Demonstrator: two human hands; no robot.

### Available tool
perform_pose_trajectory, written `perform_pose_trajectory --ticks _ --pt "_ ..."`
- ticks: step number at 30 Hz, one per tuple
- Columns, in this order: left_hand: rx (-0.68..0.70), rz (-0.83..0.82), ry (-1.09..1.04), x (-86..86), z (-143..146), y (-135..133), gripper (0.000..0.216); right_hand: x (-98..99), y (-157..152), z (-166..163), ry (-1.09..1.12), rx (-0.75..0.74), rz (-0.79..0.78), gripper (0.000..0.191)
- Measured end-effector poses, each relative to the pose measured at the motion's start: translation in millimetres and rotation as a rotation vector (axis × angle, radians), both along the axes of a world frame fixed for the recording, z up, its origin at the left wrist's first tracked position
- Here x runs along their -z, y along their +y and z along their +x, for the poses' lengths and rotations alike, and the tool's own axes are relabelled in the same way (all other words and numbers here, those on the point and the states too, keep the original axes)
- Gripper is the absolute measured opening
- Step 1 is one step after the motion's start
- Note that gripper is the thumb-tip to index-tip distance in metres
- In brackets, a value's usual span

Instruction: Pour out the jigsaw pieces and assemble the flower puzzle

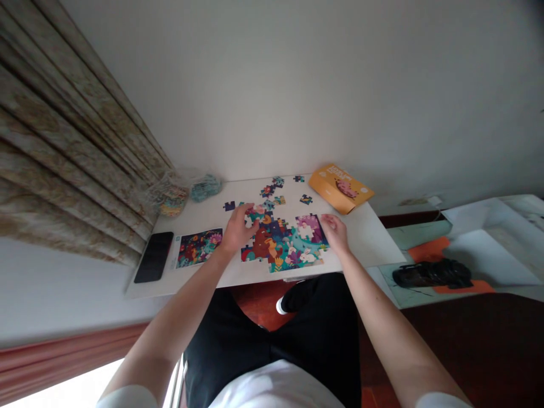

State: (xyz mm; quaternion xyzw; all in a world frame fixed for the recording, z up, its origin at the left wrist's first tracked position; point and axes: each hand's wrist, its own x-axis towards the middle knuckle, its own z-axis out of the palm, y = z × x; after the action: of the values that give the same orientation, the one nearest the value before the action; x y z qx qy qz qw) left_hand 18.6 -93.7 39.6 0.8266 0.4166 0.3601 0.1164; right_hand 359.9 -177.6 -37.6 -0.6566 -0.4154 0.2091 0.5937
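A partly assembled colourful jigsaw puzzle (284, 241) lies on a small white table (374, 238). My left hand (236, 228) rests on the puzzle's upper left corner, fingers curled down onto a piece there; what it grips is too small to name. At the puzzle's right edge my right hand (335, 231) presses down with fingers bent and nothing visible in them. Several loose puzzle pieces (272, 192) are scattered on the table behind the puzzle.
An orange puzzle box (340, 188) lies at the back right. A printed reference picture (199, 247) and a black phone (154, 256) lie at the left. Plastic bags (187, 190) sit at the back left near curtains (72, 147). My black-trousered legs are below the table.
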Motion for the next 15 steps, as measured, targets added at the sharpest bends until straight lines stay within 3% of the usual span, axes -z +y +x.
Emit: perform_pose_trajectory --ticks 5,12,15 --pt "0.18 0.093 -0.068 2.5 16 -48 0.045 -27.8 -17 -18 0.058 0.05 0.007 0.056" --pt "0.306 0.07 -0.044 25.7 43 -94 0.036 -53.2 -73 -94 0.409 -0.262 -0.203 0.062" --pt "0.341 0.05 -0.017 31.7 56 -101 0.035 -53.3 -79 -105 0.403 -0.24 -0.229 0.065"
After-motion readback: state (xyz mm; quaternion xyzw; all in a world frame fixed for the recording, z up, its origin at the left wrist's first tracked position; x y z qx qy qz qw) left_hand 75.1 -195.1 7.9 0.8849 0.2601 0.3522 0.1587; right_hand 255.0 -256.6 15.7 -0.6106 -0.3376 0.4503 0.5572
